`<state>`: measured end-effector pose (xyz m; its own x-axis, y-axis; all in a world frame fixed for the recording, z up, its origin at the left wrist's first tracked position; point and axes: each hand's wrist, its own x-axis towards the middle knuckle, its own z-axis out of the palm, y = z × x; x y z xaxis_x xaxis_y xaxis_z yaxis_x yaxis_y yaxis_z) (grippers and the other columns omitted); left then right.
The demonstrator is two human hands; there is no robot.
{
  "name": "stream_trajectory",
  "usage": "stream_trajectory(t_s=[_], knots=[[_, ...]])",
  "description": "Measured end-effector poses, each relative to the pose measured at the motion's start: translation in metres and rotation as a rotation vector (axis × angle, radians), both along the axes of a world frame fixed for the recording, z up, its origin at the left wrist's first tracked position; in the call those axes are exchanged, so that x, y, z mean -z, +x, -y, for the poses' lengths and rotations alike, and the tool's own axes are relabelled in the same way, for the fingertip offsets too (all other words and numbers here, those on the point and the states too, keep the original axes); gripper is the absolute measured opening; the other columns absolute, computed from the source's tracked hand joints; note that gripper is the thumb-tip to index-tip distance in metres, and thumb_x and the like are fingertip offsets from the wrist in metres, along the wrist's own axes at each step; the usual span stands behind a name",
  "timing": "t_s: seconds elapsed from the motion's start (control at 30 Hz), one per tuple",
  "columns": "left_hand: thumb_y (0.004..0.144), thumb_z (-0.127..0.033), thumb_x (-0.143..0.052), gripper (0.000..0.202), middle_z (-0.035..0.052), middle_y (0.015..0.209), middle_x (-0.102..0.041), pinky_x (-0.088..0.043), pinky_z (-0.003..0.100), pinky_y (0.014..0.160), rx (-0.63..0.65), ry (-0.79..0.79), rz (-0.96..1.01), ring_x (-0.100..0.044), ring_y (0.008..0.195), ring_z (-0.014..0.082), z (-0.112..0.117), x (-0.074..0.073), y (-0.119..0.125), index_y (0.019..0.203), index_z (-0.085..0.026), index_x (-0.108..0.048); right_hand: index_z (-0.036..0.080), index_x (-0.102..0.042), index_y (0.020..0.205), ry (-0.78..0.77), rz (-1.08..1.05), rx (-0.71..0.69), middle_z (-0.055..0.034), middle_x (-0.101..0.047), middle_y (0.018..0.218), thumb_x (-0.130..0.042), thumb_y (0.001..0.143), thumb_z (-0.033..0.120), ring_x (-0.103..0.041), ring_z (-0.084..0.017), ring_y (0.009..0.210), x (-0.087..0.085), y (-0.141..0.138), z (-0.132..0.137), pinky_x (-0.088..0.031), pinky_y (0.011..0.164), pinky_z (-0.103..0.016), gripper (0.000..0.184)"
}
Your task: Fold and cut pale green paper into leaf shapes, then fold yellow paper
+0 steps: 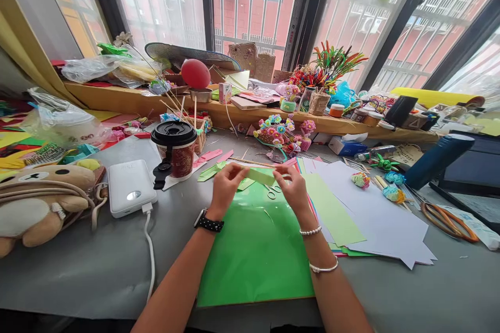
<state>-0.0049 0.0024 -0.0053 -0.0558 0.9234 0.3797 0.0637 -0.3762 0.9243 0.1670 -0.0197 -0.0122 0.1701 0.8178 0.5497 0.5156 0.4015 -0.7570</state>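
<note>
A short strip of light green paper is stretched between my two hands, above the far part of a glossy green sheet. My left hand pinches its left end between thumb and fingers. At the right end, my right hand grips it the same way. Just below the strip, small scissors lie on the green sheet, partly hidden by my right hand. Folded green paper pieces rest beyond my left hand, beside pink folded strips.
To the left stand a lidded coffee cup and a white power bank with its cable. White paper sheets and a light green sheet lie at right. Orange-handled scissors sit farther right. Craft flowers stand at the back.
</note>
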Motion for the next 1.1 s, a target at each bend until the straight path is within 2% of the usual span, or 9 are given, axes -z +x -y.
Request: stream_trajectory(t_s=[0.1,0.2,0.3,0.53,0.67,0.77,0.87,0.97,1.1], knots=[[0.065,-0.035,-0.061,0.019,-0.0006,0.063,-0.059,-0.045,0.022,0.059,0.110,0.055,-0.153,-0.055,0.060,0.0121,0.005,0.001,0.008,0.066,-0.016,-0.058,0.018,-0.062,0.085,0.031,0.136,-0.163,-0.0060,-0.065,0.085,-0.056,0.074,0.032,-0.058,-0.019,0.084,-0.004,-0.009,0.006,-0.044,0.075,-0.031,0.019],[0.066,-0.034,-0.061,0.018,0.0011,0.066,-0.062,-0.045,0.023,0.063,0.148,0.089,-0.217,-0.057,0.064,0.0135,0.008,0.001,0.011,0.066,-0.016,-0.060,0.017,-0.063,0.075,0.015,0.168,-0.186,-0.0054,-0.066,0.076,-0.053,0.077,0.028,-0.059,-0.018,0.074,-0.005,-0.015,0.009,-0.045,0.069,-0.030,0.016],[0.067,-0.033,-0.061,0.016,0.0014,0.067,-0.063,-0.046,0.024,0.064,0.113,0.104,-0.225,-0.057,0.064,0.0136,0.007,-0.001,0.009,0.066,-0.016,-0.061,0.017,-0.064,0.074,-0.004,0.151,-0.184,-0.0051,-0.066,0.075,-0.052,0.077,0.026,-0.059,-0.017,0.071,-0.004,-0.015,0.008,-0.046,0.064,-0.028,0.015],[0.065,-0.035,-0.061,0.019,0.0002,0.067,-0.063,-0.046,0.022,0.063,-0.069,0.054,-0.077,-0.058,0.064,0.0127,0.000,-0.002,-0.002,0.068,-0.016,-0.060,0.016,-0.064,0.074,-0.049,0.175,0.006,-0.0067,-0.067,0.075,-0.051,0.075,0.026,-0.060,-0.018,0.068,0.008,0.002,-0.006,-0.047,0.062,-0.029,0.017],[0.066,-0.037,-0.061,0.021,-0.0009,0.064,-0.062,-0.044,0.021,0.058,-0.195,0.048,-0.026,-0.057,0.061,0.0119,-0.003,-0.003,-0.009,0.070,-0.016,-0.060,0.014,-0.064,0.072,-0.073,0.150,0.137,-0.0077,-0.066,0.070,-0.050,0.075,0.026,-0.059,-0.018,0.063,0.008,0.009,-0.007,-0.047,0.062,-0.031,0.018],[0.067,-0.037,-0.059,0.021,-0.0004,0.066,-0.061,-0.045,0.022,0.060,-0.180,0.065,-0.058,-0.057,0.062,0.0122,-0.003,-0.002,-0.007,0.072,-0.016,-0.059,0.015,-0.062,0.079,-0.038,0.014,0.019,-0.0078,-0.066,0.078,-0.048,0.077,0.030,-0.060,-0.017,0.072,0.003,0.004,-0.003,-0.048,0.062,-0.027,0.021],[0.069,-0.037,-0.058,0.021,0.0004,0.068,-0.061,-0.046,0.023,0.062,-0.063,0.095,-0.114,-0.058,0.064,0.0128,0.001,0.000,0.000,0.071,-0.016,-0.058,0.016,-0.061,0.091,0.015,0.073,-0.100,-0.0086,-0.063,0.093,-0.055,0.074,0.031,-0.058,-0.019,0.086,-0.002,-0.005,0.002,-0.047,0.068,-0.028,0.023],[0.072,-0.035,-0.055,0.019,0.0013,0.072,-0.063,-0.046,0.023,0.063,0.013,0.130,-0.198,-0.058,0.067,0.0128,0.004,0.001,0.006,0.073,-0.017,-0.059,0.016,-0.063,0.082,-0.033,0.128,-0.176,-0.0070,-0.065,0.081,-0.052,0.077,0.028,-0.059,-0.017,0.076,-0.004,-0.010,0.005,-0.047,0.066,-0.028,0.017],[0.073,-0.032,-0.056,0.017,0.0027,0.081,-0.065,-0.045,0.026,0.070,0.006,0.305,-0.431,-0.058,0.076,0.0150,0.004,0.002,0.005,0.083,-0.018,-0.061,0.016,-0.064,0.077,0.010,0.272,-0.170,-0.0059,-0.065,0.076,-0.052,0.078,0.024,-0.058,-0.018,0.073,-0.002,-0.011,0.006,-0.045,0.067,-0.030,0.014]])
